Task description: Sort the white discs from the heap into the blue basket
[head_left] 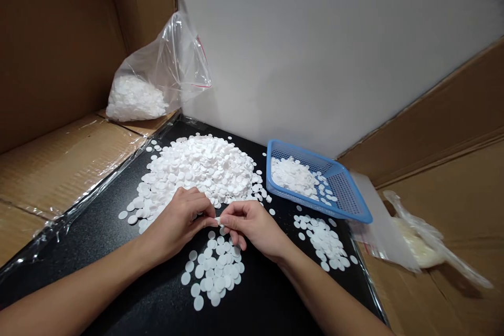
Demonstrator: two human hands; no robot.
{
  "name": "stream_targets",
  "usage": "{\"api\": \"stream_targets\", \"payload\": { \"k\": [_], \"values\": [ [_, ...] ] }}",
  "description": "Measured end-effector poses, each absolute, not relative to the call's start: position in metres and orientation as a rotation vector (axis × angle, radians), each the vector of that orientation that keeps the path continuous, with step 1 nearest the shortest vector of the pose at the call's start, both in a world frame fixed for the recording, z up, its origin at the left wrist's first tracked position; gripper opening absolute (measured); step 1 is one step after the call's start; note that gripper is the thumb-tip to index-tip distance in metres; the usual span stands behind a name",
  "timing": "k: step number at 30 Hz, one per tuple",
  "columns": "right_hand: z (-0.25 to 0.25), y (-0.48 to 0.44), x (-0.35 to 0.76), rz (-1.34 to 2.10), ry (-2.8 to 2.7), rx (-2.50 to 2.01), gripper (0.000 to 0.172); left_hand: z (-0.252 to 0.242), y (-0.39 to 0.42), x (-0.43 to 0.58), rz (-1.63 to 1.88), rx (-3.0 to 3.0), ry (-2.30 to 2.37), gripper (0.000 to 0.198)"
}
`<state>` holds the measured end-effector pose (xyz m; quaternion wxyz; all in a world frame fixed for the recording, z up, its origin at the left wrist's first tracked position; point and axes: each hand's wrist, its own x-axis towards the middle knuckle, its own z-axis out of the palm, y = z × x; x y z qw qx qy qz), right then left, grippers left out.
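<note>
Between my two hands is a small white disc [219,220], pinched at its edges by the fingertips. My left hand [185,215] has thumb and forefinger pressed on its left side, while my right hand [246,223] pinches the other side. Just beyond the hands rises a large heap of white discs [205,163]. A smaller spread of white discs [216,273] lies flat on the black tabletop [129,283], nearer to me and below the fingers. Whether the held piece is one disc or two stuck together, I cannot tell.
At the right, a blue plastic basket [350,189] holds more discs, with another small disc pile [323,241] in front. A clear bag of white pieces [136,97] stands at the back left on cardboard [59,168]. Another plastic bag [421,244] lies far right. A white wall [315,52] closes the back.
</note>
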<state>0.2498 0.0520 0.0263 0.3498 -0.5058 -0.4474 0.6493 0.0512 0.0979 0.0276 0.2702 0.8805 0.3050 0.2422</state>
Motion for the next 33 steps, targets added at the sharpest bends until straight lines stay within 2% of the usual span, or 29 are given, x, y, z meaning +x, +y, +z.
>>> {"api": "stream_targets", "payload": {
  "k": [9,13,17,25,30,33],
  "values": [
    [0.035,0.055,0.261,1.786,-1.217,-1.427,0.038,0.028,0.103,0.049,0.499,2.323,0.744,0.012],
    [0.044,0.051,0.265,1.609,-1.564,-1.595,0.024,0.031,0.101,0.05,0.382,2.293,0.779,0.012],
    [0.044,0.048,0.258,1.383,-1.662,-1.536,0.009,0.032,0.099,0.052,0.373,2.295,0.806,0.014],
    [0.041,0.047,0.256,1.568,-1.579,-1.677,0.012,0.03,0.098,0.05,0.335,2.339,0.844,0.016],
    [0.044,0.051,0.258,1.075,-1.85,-1.694,0.013,0.025,0.105,0.044,0.483,2.375,0.89,0.008],
    [0.036,0.058,0.253,0.761,-1.942,-1.624,0.012,0.024,0.11,0.039,0.562,2.406,0.97,0.012]
  ]
}}
